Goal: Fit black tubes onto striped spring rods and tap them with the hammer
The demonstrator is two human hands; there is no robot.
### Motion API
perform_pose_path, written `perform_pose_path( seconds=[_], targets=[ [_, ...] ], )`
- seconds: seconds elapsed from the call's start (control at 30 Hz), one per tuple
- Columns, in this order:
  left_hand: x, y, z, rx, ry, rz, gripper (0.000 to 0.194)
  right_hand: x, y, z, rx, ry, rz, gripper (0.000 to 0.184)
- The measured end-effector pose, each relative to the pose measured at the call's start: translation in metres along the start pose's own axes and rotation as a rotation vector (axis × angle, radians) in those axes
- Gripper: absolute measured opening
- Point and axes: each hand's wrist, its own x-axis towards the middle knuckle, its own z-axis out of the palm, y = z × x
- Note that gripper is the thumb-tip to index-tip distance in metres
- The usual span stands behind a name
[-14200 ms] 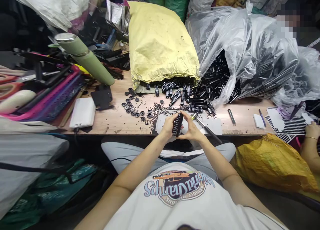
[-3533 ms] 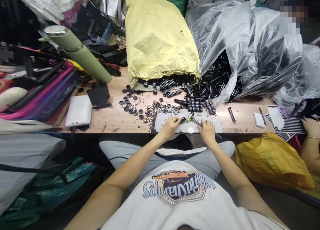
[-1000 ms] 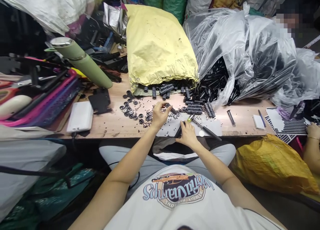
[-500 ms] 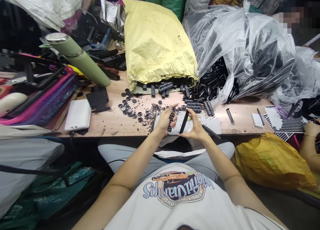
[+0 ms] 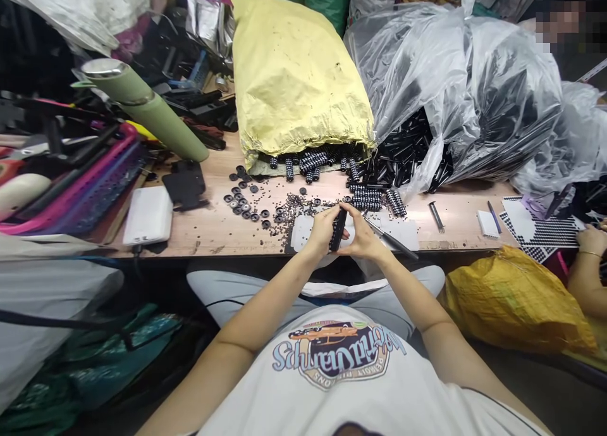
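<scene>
My left hand [image 5: 322,232] is closed around a black piece with rows of pale studs [image 5: 332,238], mostly hidden by my fingers. My right hand [image 5: 364,236] grips a plain black strip [image 5: 339,228] at its two ends, thumb near and fingers far. The strip lies against the studded piece, both upright above a pale sheet [image 5: 301,226] at the table edge. Just right of my hands lies a hammer [image 5: 397,242], its head partly hidden. Beyond it, several studded black cylinders [image 5: 367,199] lie side by side.
A yellow sack [image 5: 301,75] spills more studded cylinders. Beside it, a torn clear plastic bag [image 5: 450,88] holds black parts. Small black discs [image 5: 241,203] and scattered bits lie at left, near a white box [image 5: 148,216] and green flask [image 5: 147,110]. A co-worker's arm [image 5: 590,259] shows far right.
A second ago my left hand pinched a small disc over the scattered bits. Then it held the studded piece apart from the black strip in my right hand; now both pieces have come together.
</scene>
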Motion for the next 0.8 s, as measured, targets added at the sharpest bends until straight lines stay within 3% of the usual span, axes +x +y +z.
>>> perform_pose_path(
  seconds=[0.2,0.37,0.43,0.6,0.7,0.8],
  targets=[
    [0.003,0.001,-0.001,0.072,0.002,-0.073,0.029,-0.003,0.008,0.019,0.082,0.106,0.081,0.109],
    [0.014,-0.010,-0.014,0.160,-0.034,-0.092,0.034,-0.008,0.014,0.034,0.087,0.143,0.142,0.108],
    [0.017,-0.025,-0.022,0.305,-0.038,0.043,0.037,-0.009,0.018,0.040,0.020,0.149,0.158,0.105],
    [0.023,-0.073,-0.041,1.023,-0.027,0.643,0.052,-0.017,0.032,0.056,-0.249,0.179,0.190,0.080],
    [0.030,-0.090,-0.053,1.358,-0.125,0.748,0.046,-0.033,0.040,0.044,-0.429,0.166,0.260,0.070],
    [0.036,-0.089,-0.064,1.521,-0.221,0.807,0.042,-0.057,0.046,0.012,-0.653,0.199,0.496,0.049]
  ],
)
